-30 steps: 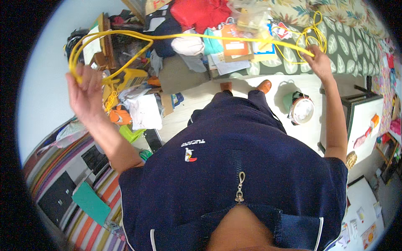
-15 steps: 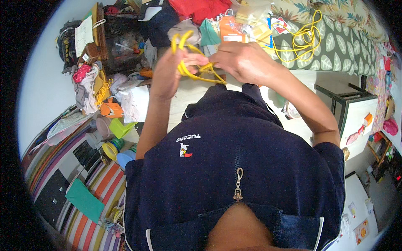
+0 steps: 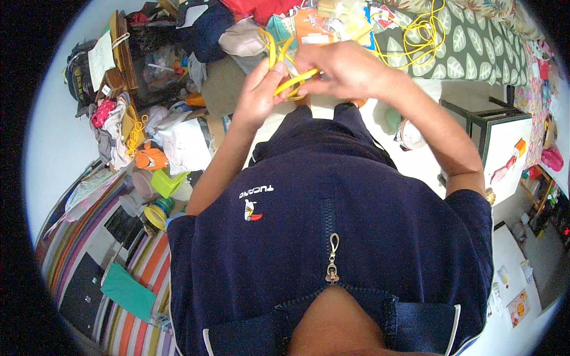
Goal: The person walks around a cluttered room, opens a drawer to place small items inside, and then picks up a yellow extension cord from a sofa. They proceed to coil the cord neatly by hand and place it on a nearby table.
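Note:
A yellow cord (image 3: pixel 297 81) is bent into loops between my two hands, held out in front of my body. My left hand (image 3: pixel 259 92) pinches the cord between thumb and fingers, and a loop stands up above them. Close beside it on the right, my right hand (image 3: pixel 347 68) has its fingers curled around another part of the cord. The right fingertips are partly hidden behind the back of that hand. More yellow cord (image 3: pixel 425 32) lies in loose coils on the leaf-patterned bed cover (image 3: pixel 475 56); whether it joins the held part is hidden.
Beyond my hands lie an orange package (image 3: pixel 313 25) and several plastic bags. To the right stands a black-framed table (image 3: pixel 507 133) with a white top. On the left are piled clothes, an orange bag (image 3: pixel 151 155), a bright green container (image 3: pixel 169 182) and a striped cloth (image 3: pixel 133 314).
My hands have come closer together, and the left thumb now presses on the cord. The wide loop around the left fingers has become smaller, tighter loops. The view has shifted slightly.

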A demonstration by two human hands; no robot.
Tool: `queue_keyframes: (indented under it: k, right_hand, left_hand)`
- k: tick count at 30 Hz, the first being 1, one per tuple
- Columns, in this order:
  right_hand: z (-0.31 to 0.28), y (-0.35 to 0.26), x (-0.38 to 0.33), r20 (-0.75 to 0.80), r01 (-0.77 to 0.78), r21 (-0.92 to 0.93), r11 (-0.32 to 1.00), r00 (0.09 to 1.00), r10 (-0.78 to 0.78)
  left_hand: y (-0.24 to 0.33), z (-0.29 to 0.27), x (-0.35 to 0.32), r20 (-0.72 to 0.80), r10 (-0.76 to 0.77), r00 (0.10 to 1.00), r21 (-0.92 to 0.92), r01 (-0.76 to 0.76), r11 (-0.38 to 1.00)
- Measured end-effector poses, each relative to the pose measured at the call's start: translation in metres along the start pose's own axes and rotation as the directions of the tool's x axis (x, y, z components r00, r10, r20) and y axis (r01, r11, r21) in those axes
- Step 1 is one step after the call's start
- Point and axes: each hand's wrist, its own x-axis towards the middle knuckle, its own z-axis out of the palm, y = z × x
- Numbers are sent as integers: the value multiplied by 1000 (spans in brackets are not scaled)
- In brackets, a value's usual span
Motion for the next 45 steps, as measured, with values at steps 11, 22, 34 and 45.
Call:
queue_keyframes:
  k: [11, 22, 34, 45]
  right_hand:
    - [-40, 88, -67, -37, -269, 502, 822, 943, 332]
    - [-21, 6, 19, -159, 190, 119, 975, 972, -170]
    - [-5, -17, 20, -50, 172, -120, 978, 983, -179]
    - [-17, 286, -151, -482, -775, -199, 600, 610, 629]
  left_hand:
    - [30, -47, -28, 30, -107, 994, 146, 101, 984]
    - [30, -27, -28, 227, -119, 967, -174, 160, 972]
    - [34, -12, -22, 128, -250, 960, 83, 241, 967]
    - [121, -83, -89, -19, 88, 996, -133, -90, 987]
